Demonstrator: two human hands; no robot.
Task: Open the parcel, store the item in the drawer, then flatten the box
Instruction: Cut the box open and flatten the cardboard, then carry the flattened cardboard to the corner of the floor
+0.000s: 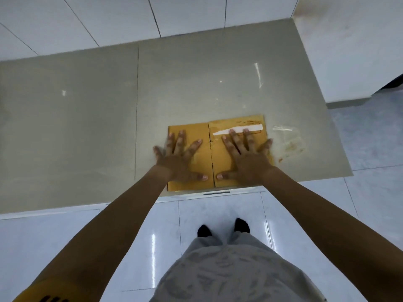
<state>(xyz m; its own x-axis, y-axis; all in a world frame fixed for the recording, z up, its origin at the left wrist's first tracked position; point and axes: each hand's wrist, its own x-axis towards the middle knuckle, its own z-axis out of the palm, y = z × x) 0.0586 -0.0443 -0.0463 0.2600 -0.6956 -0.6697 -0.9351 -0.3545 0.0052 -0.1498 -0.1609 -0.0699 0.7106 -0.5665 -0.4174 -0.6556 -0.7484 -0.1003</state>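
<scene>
A yellow-brown cardboard box lies flat on the grey countertop, close to its front edge. A white strip of tape runs across its right half. My left hand is spread palm-down on the left half, fingers apart. My right hand is spread palm-down on the right half, thumb pointing left. Both palms press on the cardboard and neither grips it. A drawer handle shows just below the counter edge, with the drawer closed.
A crumpled piece of clear plastic film lies on the counter right of the box. White tiled wall stands behind, a white cabinet at the back right. Glossy white floor and my feet are below.
</scene>
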